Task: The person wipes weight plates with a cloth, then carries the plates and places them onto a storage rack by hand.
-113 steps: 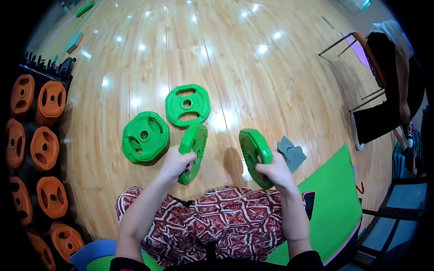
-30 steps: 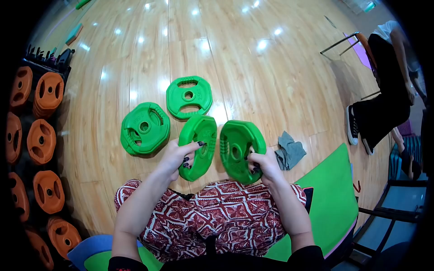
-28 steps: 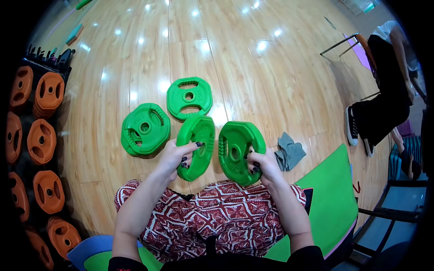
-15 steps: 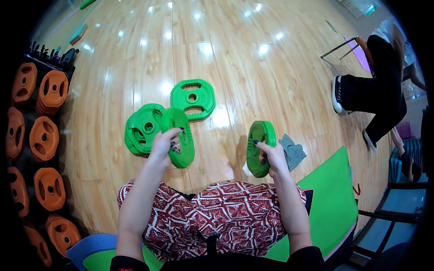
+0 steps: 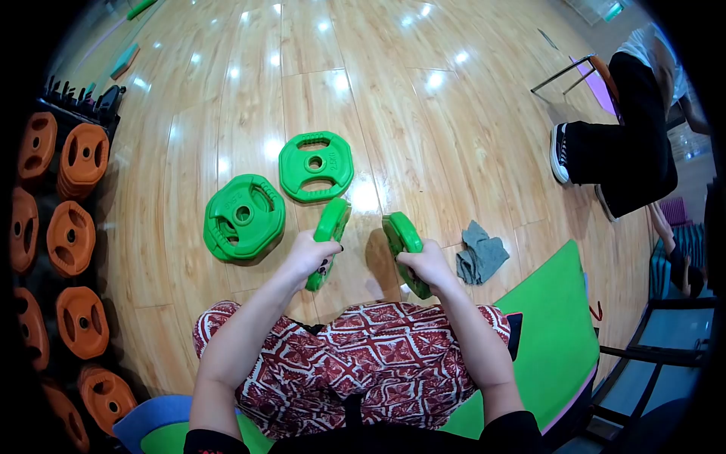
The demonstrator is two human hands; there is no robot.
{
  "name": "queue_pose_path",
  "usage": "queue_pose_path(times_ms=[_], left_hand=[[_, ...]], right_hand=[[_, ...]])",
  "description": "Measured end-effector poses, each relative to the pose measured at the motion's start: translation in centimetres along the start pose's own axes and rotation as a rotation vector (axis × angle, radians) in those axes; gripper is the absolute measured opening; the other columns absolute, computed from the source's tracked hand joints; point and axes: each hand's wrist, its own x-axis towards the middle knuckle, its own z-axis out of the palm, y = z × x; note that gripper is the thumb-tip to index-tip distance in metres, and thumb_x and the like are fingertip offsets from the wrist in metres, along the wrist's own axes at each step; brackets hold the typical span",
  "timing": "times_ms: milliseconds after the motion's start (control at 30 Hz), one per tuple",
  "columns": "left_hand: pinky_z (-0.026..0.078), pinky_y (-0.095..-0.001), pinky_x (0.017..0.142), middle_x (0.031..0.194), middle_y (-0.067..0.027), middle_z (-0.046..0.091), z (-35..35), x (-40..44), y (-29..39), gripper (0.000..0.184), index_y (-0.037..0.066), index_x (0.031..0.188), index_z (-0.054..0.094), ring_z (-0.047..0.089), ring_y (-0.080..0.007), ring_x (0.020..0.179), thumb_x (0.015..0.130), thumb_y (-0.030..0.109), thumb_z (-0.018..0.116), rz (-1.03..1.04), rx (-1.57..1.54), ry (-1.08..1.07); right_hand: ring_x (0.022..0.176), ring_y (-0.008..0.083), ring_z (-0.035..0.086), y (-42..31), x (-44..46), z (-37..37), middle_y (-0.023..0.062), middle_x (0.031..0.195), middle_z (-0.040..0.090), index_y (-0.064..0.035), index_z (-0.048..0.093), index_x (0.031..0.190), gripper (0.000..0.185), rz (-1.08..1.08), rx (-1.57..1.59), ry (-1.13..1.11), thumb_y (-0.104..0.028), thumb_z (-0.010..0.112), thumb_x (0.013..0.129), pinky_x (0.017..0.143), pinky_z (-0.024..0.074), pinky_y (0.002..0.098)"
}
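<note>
My left hand (image 5: 306,257) is closed around the grip of a green weight plate (image 5: 330,225), which is held on edge above the floor. Opposite it, my right hand (image 5: 428,266) grips a second green weight plate (image 5: 404,234), also on edge and tilted. A gap separates the two held plates. To the left of my left hand, green plates (image 5: 258,236) lie flat, seemingly stacked. Just beyond them another green plate (image 5: 334,163) rests flat on the floor. A crumpled grey-green cloth (image 5: 482,254) lies right of my right hand.
Orange weight plates (image 5: 82,321) hang in rows on a dark rack at the left. A green mat (image 5: 556,318) extends at my right. Farther right, a person in black trousers (image 5: 620,155) sits on a chair (image 5: 603,76). The floor (image 5: 408,136) is glossy wood.
Both held plates have come closer together and turned more edge-on. The left one has moved right, uncovering the plates on the floor; the right one has moved left, away from the cloth.
</note>
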Motion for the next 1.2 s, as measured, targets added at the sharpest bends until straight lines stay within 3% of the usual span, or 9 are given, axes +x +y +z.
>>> queue_pose_path(times_ms=[267, 333, 433, 533, 600, 833, 900, 1033, 1200], left_hand=[[0.037, -0.0254, 0.044, 0.055, -0.0034, 0.049, -0.6, 1.5, 0.8, 0.012, 0.001, 0.067, 0.051, 0.046, -0.0102, 0.046, 0.068, 0.012, 0.057, 0.116, 0.392, -0.169], [0.040, -0.0271, 0.048, 0.057, -0.0066, 0.052, -0.6, 1.2, 1.8, 0.014, 0.000, 0.071, 0.053, 0.049, -0.0130, 0.049, 0.068, 0.013, 0.057, 0.154, 0.487, -0.162], [0.044, -0.0293, 0.053, 0.061, -0.0107, 0.056, -1.1, 0.9, 1.9, 0.023, -0.001, 0.080, 0.057, 0.054, -0.0166, 0.053, 0.065, 0.017, 0.058, 0.255, 0.648, -0.111], [0.046, -0.0313, 0.056, 0.064, -0.0129, 0.059, -2.4, 0.2, 1.2, 0.030, 0.001, 0.086, 0.060, 0.056, -0.0200, 0.056, 0.062, 0.020, 0.061, 0.410, 0.772, -0.050], [0.047, -0.0357, 0.061, 0.068, -0.0172, 0.060, -2.9, -0.8, 0.6, 0.032, 0.005, 0.087, 0.062, 0.058, -0.0288, 0.061, 0.061, 0.023, 0.062, 0.460, 1.001, -0.048], [0.046, -0.0385, 0.062, 0.071, -0.0208, 0.058, -1.7, -1.5, -0.3, 0.030, 0.006, 0.083, 0.062, 0.057, -0.0349, 0.066, 0.060, 0.024, 0.060, 0.456, 1.107, 0.062], [0.046, -0.0404, 0.065, 0.078, -0.0195, 0.060, -0.9, -0.7, -1.3, 0.031, 0.009, 0.091, 0.061, 0.058, -0.0346, 0.073, 0.063, 0.023, 0.057, 0.401, 1.072, 0.066], [0.047, -0.0405, 0.066, 0.079, -0.0203, 0.060, -0.2, -1.9, -1.2, 0.028, 0.005, 0.084, 0.062, 0.058, -0.0339, 0.074, 0.064, 0.025, 0.055, 0.287, 1.070, 0.118], [0.047, -0.0413, 0.064, 0.073, -0.0192, 0.060, -0.2, -3.3, 0.6, 0.026, 0.006, 0.078, 0.063, 0.059, -0.0334, 0.070, 0.063, 0.026, 0.056, 0.401, 1.365, 0.154]], right_hand=[[0.053, 0.0134, 0.053, -2.4, -0.5, 0.6, 0.0085, 0.058, 0.054, 0.0021, 0.056, 0.074, 0.020, -0.039, -0.310, -0.064, -0.015, 0.061, 0.065, 0.050, 0.0422, 0.0275], [0.061, 0.0218, 0.059, -3.5, -0.9, 0.6, 0.0152, 0.066, 0.059, 0.0004, 0.058, 0.080, 0.023, 0.010, -0.483, -0.158, -0.017, 0.061, 0.065, 0.057, 0.0462, 0.0321], [0.070, 0.0297, 0.059, -2.8, -0.3, 0.2, 0.0167, 0.074, 0.060, -0.0040, 0.058, 0.086, 0.025, -0.165, -0.832, -0.090, -0.018, 0.061, 0.065, 0.064, 0.0467, 0.0376], [0.076, 0.0332, 0.058, -2.8, -1.4, -1.1, 0.0162, 0.079, 0.060, -0.0083, 0.058, 0.091, 0.028, -0.197, -0.897, -0.052, -0.017, 0.060, 0.064, 0.067, 0.0454, 0.0414], [0.075, 0.0331, 0.058, -2.3, -2.3, -1.5, 0.0160, 0.078, 0.060, -0.0091, 0.057, 0.090, 0.027, -0.245, -0.920, 0.005, -0.017, 0.060, 0.064, 0.067, 0.0454, 0.0415], [0.067, 0.0306, 0.059, -0.6, -2.5, 0.3, 0.0137, 0.071, 0.060, -0.0122, 0.057, 0.083, 0.021, -0.333, -0.977, 0.286, -0.022, 0.059, 0.064, 0.058, 0.0466, 0.0413], [0.067, 0.0311, 0.059, -1.0, -3.0, 1.1, 0.0147, 0.071, 0.060, -0.0114, 0.058, 0.084, 0.022, -0.310, -0.999, 0.266, -0.021, 0.059, 0.063, 0.059, 0.0470, 0.0411], [0.070, 0.0317, 0.059, -0.2, -2.4, 1.0, 0.0139, 0.073, 0.061, -0.0119, 0.060, 0.086, 0.026, -0.342, -0.989, 0.239, -0.021, 0.057, 0.062, 0.061, 0.0476, 0.0406], [0.075, 0.0306, 0.059, -1.5, -2.3, -0.7, 0.0138, 0.076, 0.061, -0.0131, 0.061, 0.088, 0.027, -0.401, -1.144, 0.099, -0.020, 0.056, 0.062, 0.065, 0.0468, 0.0404]])
